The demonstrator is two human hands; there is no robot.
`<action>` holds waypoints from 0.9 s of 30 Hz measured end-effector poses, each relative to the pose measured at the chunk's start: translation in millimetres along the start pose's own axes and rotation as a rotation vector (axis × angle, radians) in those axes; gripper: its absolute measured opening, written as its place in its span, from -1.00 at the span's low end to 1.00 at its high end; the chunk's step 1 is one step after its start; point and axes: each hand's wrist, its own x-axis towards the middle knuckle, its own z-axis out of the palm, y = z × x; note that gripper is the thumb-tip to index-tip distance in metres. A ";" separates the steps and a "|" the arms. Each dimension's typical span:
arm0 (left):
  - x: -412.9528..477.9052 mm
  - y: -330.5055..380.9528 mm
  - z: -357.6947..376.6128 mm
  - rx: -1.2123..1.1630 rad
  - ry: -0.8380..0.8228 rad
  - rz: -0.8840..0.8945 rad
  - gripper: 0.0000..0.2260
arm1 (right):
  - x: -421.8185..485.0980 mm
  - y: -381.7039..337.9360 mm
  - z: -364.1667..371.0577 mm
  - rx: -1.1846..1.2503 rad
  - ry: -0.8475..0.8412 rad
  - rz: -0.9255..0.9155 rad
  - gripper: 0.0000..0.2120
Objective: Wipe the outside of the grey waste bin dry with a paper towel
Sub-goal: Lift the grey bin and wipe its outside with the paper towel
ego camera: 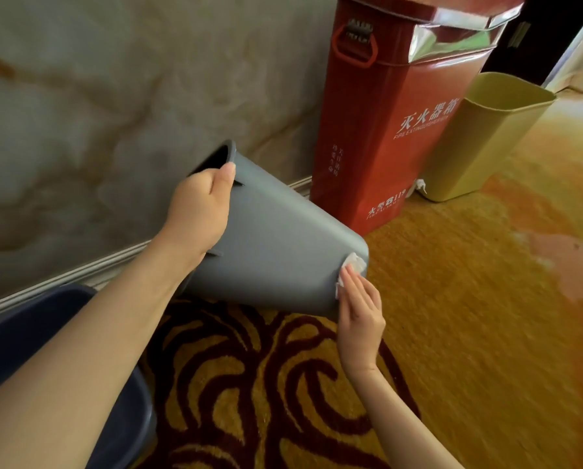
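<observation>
The grey waste bin (276,245) is held off the carpet, tipped on its side with its mouth toward the marble wall and its base toward me on the right. My left hand (202,211) grips its rim, thumb on the outside. My right hand (359,313) presses a crumpled white paper towel (352,265) flat against the bin's base corner, fingers stretched over it. Most of the towel is hidden under my fingers.
A red fire extinguisher box (398,123) stands against the wall just behind the bin. A yellow-green bin (486,137) stands to its right. A dark blue tub (46,333) sits at the lower left. Patterned orange carpet (486,299) covers the floor.
</observation>
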 end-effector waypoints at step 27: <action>-2.7 -31.5 51.6 -0.577 -0.446 -0.529 -0.42 | 106.5 -102.0 -4.6 -0.236 -0.446 -0.348 -0.86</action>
